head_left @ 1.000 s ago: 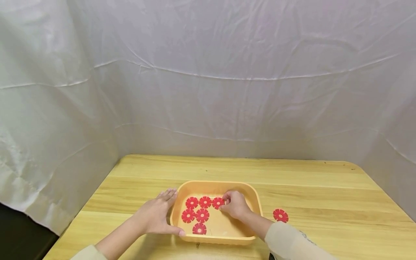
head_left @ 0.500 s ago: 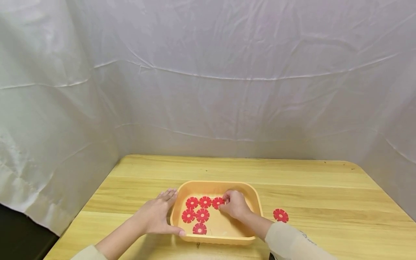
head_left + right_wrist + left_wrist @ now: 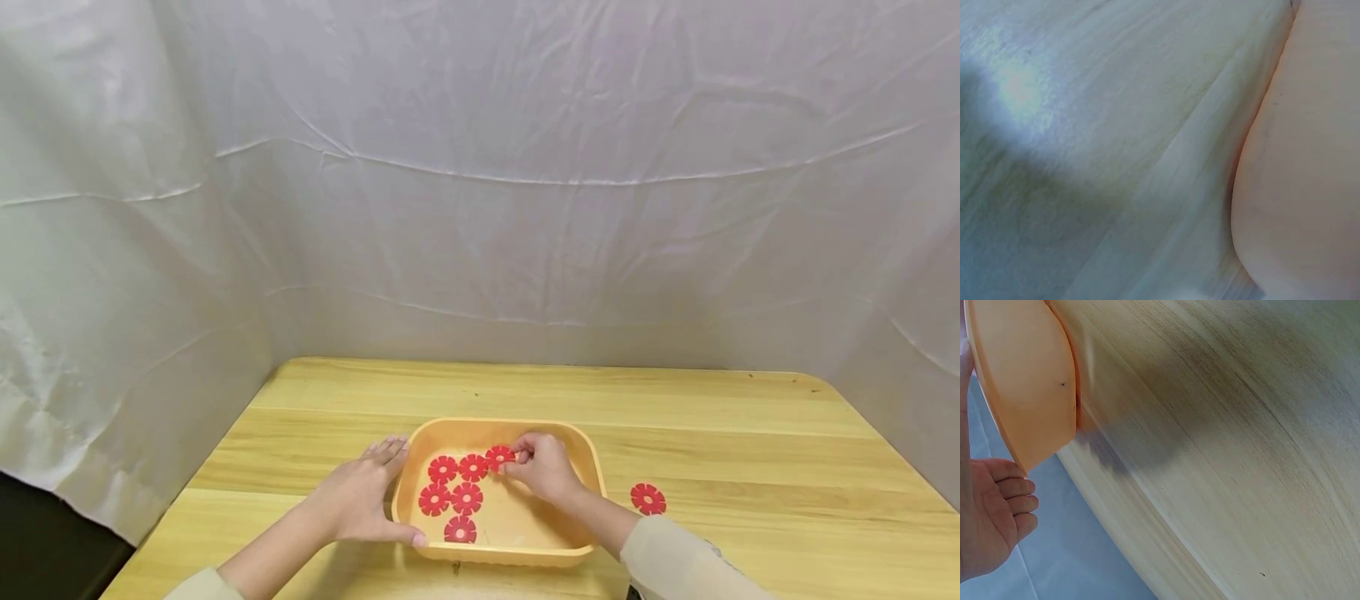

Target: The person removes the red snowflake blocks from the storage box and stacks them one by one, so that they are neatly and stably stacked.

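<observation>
A: What is furthest left?

B: A pale cloth [image 3: 112,250] hangs in folds, with a dark patch [image 3: 60,533] below it. Then the wooden table [image 3: 330,400] begins.

A: And the left hand?

B: The left hand [image 3: 369,500] rests at the left end of the orange tray [image 3: 517,557]. Its thumb lies on the near rim, and its fingers are spread away from the thumb along the left side.

A: What is in the tray?

B: Red flower-shaped pieces, mostly in the left half. Leftmost are the far-left piece [image 3: 443,469] and, just nearer the person, the middle-left piece [image 3: 434,499]. To their right come the near piece [image 3: 460,529], the middle-right piece [image 3: 467,498] and the far-middle piece [image 3: 473,467].

A: The right hand?

B: The right hand [image 3: 550,473] reaches into the tray, thumb and fingertips pinching the held piece [image 3: 497,458] by its right edge. That one meets the far-middle piece; whether it overlaps or merely touches is hard to tell.

A: Anything further right?

B: A loose piece [image 3: 648,498] lies on the table outside the tray, just beyond the right sleeve [image 3: 667,554].
</observation>
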Motion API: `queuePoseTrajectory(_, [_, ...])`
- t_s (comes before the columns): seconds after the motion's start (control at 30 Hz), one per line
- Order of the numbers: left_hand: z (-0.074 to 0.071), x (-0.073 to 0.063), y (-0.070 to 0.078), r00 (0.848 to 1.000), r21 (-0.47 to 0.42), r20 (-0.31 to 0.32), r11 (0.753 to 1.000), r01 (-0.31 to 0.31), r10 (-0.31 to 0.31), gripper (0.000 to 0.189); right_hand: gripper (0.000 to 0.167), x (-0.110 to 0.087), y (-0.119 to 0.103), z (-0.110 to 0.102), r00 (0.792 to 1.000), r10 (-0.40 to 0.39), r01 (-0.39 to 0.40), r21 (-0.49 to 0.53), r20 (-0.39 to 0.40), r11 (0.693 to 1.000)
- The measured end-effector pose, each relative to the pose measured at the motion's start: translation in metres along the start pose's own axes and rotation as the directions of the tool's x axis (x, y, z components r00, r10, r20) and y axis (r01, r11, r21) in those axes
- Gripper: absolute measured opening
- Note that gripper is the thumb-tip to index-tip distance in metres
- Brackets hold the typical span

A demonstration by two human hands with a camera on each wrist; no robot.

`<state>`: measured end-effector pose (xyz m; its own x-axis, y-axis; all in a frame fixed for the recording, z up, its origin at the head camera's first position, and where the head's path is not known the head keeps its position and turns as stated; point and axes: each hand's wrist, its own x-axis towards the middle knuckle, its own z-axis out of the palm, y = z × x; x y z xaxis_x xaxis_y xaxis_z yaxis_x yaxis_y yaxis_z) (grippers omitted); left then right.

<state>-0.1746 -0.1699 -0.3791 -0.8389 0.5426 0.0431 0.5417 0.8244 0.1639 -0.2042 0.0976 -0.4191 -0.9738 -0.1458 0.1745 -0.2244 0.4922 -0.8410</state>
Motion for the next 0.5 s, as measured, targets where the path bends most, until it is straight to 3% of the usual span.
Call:
queuePoseTrajectory(0.23, [0.000, 0.000, 0.000, 1.000, 0.008, 0.004, 1.000, -0.003, 0.003, 0.116, 0.016, 0.003, -0.008, -0.002, 0.996, 0.084, -0.084, 0.018, -0.031, 0.996])
queuePoseTrajectory(0.5, [0.000, 0.001, 0.000, 1.000, 0.028, -0.007, 1.000, -0.015, 0.015, 0.116, 0.018, 0.002, -0.012, -0.006, 0.999, 0.015, -0.015, 0.009, -0.045, 1.000])
